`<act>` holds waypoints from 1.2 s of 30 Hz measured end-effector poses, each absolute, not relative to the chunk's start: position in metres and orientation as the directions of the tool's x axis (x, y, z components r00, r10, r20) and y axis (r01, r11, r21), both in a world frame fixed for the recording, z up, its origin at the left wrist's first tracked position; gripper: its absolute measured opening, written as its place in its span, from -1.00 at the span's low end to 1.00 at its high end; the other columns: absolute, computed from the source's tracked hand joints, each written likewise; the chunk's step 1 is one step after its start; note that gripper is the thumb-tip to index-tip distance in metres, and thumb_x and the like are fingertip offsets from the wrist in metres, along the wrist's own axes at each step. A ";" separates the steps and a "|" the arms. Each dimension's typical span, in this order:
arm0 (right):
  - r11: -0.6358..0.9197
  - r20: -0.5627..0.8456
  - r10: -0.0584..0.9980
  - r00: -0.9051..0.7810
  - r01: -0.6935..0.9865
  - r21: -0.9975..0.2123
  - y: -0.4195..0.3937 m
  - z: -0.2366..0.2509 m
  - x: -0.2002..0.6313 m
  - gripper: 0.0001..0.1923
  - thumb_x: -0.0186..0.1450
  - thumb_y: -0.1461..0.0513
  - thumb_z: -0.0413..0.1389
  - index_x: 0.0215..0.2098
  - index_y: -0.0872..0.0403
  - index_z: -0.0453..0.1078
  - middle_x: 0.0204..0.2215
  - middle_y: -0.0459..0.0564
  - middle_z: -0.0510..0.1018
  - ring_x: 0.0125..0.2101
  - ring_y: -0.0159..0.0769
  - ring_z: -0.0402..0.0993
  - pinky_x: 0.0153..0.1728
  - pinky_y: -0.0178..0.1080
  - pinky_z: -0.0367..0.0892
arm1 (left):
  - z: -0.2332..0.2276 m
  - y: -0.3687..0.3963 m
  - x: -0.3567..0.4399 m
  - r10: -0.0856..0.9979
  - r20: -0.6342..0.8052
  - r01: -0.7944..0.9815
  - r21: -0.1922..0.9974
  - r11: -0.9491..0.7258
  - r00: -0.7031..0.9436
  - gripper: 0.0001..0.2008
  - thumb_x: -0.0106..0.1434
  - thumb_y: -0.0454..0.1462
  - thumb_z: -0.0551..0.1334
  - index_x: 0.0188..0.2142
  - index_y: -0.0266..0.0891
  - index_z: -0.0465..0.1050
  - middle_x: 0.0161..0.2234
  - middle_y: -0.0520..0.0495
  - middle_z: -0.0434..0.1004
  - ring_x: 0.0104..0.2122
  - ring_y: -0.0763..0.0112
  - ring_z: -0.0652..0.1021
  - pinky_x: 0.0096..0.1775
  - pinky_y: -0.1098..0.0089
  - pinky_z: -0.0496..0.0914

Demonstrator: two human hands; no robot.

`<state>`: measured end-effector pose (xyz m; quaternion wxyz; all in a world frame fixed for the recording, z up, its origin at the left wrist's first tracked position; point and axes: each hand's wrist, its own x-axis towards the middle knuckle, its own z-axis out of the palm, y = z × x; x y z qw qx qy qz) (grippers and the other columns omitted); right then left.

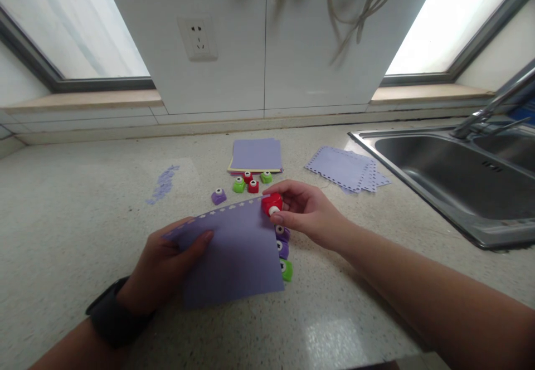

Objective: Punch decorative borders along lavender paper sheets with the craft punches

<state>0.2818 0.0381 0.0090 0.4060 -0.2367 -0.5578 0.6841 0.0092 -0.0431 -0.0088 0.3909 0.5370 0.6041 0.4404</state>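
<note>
A purple sheet of paper (pixel 238 253) is tilted up over the counter, with a row of small punched shapes along its top edge. My left hand (pixel 167 264) pinches its left side, thumb on the front. At the sheet's upper right corner sits a red craft punch (pixel 267 205) with a white button, and my right hand (pixel 307 211) grips it, thumb by the button. Beside the sheet's right edge, partly covered by it, are purple punches (pixel 283 247) and a green punch (pixel 286 270). Beyond the top edge stand a purple punch (pixel 218 195) and several green and red punches (pixel 253 186).
A stack of coloured paper (pixel 257 155), purple on top, lies toward the wall. To its right are purple sheets with punched edges (pixel 340 168). Small purple paper cut-outs (pixel 164 185) form a pile on the left. A steel sink (pixel 443 191) with a faucet (pixel 493 105) borders the counter at right.
</note>
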 end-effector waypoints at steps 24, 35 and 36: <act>-0.173 0.047 0.837 -0.546 -0.345 -0.922 0.042 0.003 0.281 -0.67 0.21 0.18 0.42 -0.08 0.07 0.56 -0.23 -0.02 0.61 -0.26 -0.44 0.52 -0.16 -0.34 0.43 | -0.007 -0.044 0.006 0.993 -0.076 0.287 0.953 0.101 -0.095 -0.63 0.17 0.05 0.41 -0.44 -0.23 0.61 -0.44 -0.08 0.65 -0.50 0.31 0.59 -0.49 0.46 0.52; -0.185 0.024 0.838 -0.545 -0.326 -0.927 0.040 0.004 0.279 -0.65 0.20 0.17 0.42 -0.08 0.09 0.54 -0.23 -0.01 0.61 -0.26 -0.42 0.52 -0.16 -0.31 0.42 | -0.008 -0.044 0.006 0.996 -0.042 0.334 0.940 0.068 -0.084 -0.62 0.17 0.05 0.40 -0.44 -0.23 0.62 -0.46 -0.08 0.64 -0.52 0.32 0.58 -0.50 0.47 0.51; -0.185 0.024 0.838 -0.545 -0.326 -0.927 0.040 0.004 0.279 -0.65 0.20 0.17 0.42 -0.08 0.09 0.54 -0.23 -0.01 0.61 -0.25 -0.42 0.52 -0.16 -0.32 0.42 | -0.008 -0.044 0.007 0.994 -0.045 0.326 0.942 0.076 -0.101 -0.62 0.17 0.05 0.41 -0.44 -0.23 0.62 -0.47 -0.08 0.63 -0.52 0.32 0.58 -0.50 0.46 0.50</act>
